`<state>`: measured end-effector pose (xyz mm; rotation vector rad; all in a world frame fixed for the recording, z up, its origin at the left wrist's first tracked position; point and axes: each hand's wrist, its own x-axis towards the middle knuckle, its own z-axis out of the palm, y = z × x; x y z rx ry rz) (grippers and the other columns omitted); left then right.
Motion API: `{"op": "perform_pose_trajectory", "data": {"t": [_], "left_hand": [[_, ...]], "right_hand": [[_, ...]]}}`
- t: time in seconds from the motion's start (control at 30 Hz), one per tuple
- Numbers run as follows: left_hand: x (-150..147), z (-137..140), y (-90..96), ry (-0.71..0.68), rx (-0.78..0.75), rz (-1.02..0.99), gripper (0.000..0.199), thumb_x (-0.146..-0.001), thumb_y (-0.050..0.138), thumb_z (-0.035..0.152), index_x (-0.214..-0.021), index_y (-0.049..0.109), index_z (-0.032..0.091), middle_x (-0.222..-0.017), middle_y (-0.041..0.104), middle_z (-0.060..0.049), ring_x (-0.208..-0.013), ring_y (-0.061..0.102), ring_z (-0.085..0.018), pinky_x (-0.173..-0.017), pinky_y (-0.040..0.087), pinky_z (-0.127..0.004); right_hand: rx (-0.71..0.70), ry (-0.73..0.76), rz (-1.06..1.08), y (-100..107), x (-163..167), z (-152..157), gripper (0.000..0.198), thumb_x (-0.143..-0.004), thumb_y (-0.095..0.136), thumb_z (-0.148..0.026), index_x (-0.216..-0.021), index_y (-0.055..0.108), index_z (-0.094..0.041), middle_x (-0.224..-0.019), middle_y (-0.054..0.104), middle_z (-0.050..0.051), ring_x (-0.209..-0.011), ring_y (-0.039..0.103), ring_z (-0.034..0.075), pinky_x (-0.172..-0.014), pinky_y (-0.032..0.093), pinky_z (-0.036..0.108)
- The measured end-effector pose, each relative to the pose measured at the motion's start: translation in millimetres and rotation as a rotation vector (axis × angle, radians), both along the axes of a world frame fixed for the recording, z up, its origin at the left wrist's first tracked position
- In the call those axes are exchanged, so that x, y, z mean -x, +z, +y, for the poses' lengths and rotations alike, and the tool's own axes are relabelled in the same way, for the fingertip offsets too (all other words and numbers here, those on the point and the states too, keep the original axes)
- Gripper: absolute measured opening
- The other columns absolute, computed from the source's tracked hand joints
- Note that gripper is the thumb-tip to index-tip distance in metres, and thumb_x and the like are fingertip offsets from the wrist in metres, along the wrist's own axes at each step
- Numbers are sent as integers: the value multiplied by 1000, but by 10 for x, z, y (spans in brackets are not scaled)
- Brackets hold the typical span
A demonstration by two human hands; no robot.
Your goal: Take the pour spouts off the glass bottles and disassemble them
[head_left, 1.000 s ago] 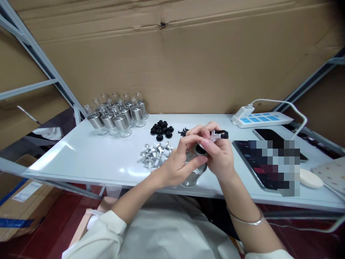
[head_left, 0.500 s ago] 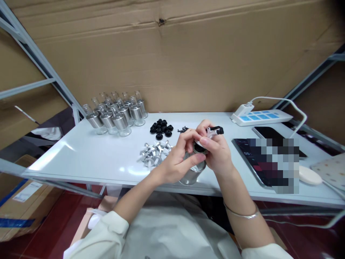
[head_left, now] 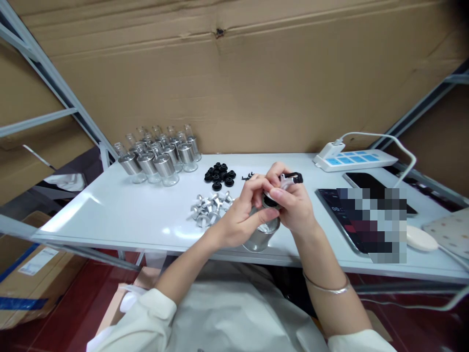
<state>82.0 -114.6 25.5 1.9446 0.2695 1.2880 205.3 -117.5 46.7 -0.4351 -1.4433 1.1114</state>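
Observation:
A glass bottle with a metal sleeve (head_left: 259, 238) stands at the table's front edge, tilted, with its neck up between my hands. My left hand (head_left: 246, 210) is closed round the top of the neck. A silver pourer spout with a black lever (head_left: 294, 179) sits at the bottle's mouth, a black stopper part (head_left: 270, 199) under it. My right hand (head_left: 297, 205) pinches this spout, thumb and fingers pressed against it. The fingers partly hide where spout and bottle meet. Left of my left hand lies a heap of silver spout pieces (head_left: 209, 209).
Black stoppers (head_left: 220, 176) and small black levers (head_left: 247, 176) lie behind the silver heap. Several sleeved glass bottles (head_left: 164, 167) stand at the back left. On the right are a power strip (head_left: 357, 160), two phones (head_left: 333, 215), a white cable and a round white charger (head_left: 421, 238).
Almost nothing differs. Both hands keep their grip on the bottle and spout, and the view has shifted very slightly.

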Motion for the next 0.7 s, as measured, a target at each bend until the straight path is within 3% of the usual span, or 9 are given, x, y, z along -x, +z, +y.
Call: {"op": "perform_pose_trajectory", "data": {"t": [0.37,0.7], "left_hand": [[-3,20,-41,-33,23,-27,20,-90,51,38,-102,40,26,-97,44,0,-73,39,-9,-71,42,-25],[-64,49,-142,4,-16,-94,20,-91,49,39,-94,35,25,-89,40,1,-78,42,-11,-68,40,-25]], "right_hand": [[-49,44,-31,20,-7,21,32,-78,64,-40,-71,37,-24,-56,51,-5,-52,49,14,-54,42,29],[-127,-65,-152,-95,-42,1,25,-80,61,-36,-74,40,-23,-67,47,-3,-61,44,13,-57,36,28]]}}
